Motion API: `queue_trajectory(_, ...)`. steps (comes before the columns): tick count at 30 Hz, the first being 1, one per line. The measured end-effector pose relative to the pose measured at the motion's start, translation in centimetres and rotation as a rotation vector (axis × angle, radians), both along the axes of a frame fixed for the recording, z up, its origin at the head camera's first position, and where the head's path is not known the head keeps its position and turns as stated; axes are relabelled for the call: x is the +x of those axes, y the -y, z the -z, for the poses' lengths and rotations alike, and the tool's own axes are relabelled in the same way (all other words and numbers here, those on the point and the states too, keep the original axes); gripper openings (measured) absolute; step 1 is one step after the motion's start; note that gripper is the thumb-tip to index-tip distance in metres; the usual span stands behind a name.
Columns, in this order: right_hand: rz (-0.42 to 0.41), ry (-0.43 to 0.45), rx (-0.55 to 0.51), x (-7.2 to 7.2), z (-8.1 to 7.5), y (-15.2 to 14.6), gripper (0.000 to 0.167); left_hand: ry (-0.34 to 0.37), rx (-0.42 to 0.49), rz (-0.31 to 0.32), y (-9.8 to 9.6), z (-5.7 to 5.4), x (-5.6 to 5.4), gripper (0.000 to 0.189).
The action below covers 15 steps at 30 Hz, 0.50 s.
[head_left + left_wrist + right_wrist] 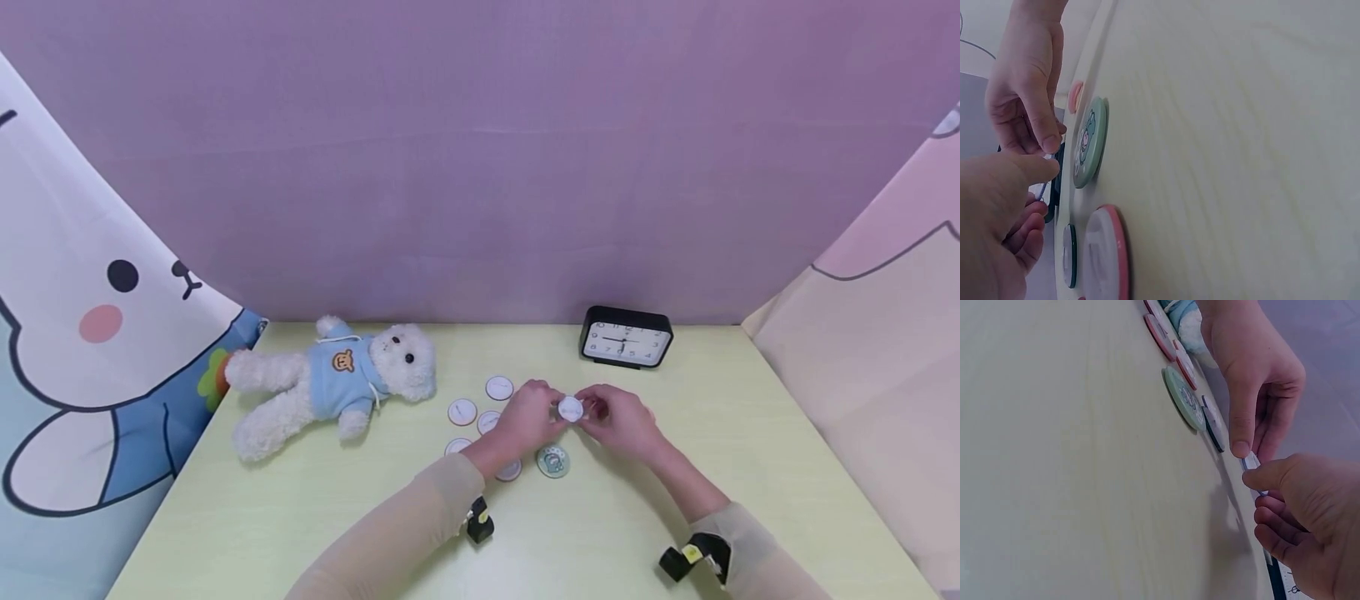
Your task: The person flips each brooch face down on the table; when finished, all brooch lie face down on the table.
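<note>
Both hands meet above the table around a small white round badge point(571, 408) with faint print on its upward face. The left hand point(527, 417) pinches its left edge with thumb and fingers, while the right hand point(618, 421) pinches the right edge. Just below them lies a green badge point(553, 461) with a cartoon picture facing up. Several more badges, such as this white-backed one point(462, 411), lie face down left of the hands, some partly hidden by the left forearm. In the left wrist view a pink-rimmed badge point(1107, 256) sits close to the left hand.
A plush bear point(341, 375) in a blue top lies at the back left. The black-framed clock point(627, 337) stands at the back right. Behind the right hand a pink item point(1075, 97) rests on the table. Purple cloth point(480, 167) hangs along the back.
</note>
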State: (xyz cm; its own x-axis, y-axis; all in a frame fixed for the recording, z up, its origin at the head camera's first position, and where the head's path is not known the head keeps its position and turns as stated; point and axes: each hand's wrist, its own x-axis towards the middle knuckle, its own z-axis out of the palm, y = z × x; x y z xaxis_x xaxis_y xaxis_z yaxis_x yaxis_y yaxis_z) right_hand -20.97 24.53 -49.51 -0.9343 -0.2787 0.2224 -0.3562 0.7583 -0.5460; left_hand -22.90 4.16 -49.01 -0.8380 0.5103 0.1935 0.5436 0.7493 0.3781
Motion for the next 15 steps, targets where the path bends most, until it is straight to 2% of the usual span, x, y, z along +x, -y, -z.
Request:
queue_trajectory(8, 0.003, 0.03, 0.031, 0.22, 0.4, -0.39, 0.029, 0.015, -0.084, 0.027, -0.29, 0.35, 0.11, 0.028)
queue_trajectory(11, -0.01, 0.033, 0.05, 0.22, 0.65, -0.41, 0.028, 0.022, -0.082, 0.039, -0.39, 0.63, 0.0, 0.026)
queue_trajectory(15, -0.018, 0.023, 0.06, 0.13, 0.91, -0.21, 0.027, 0.03, -0.08, 0.046, -0.12, 0.93, -0.3, 0.032)
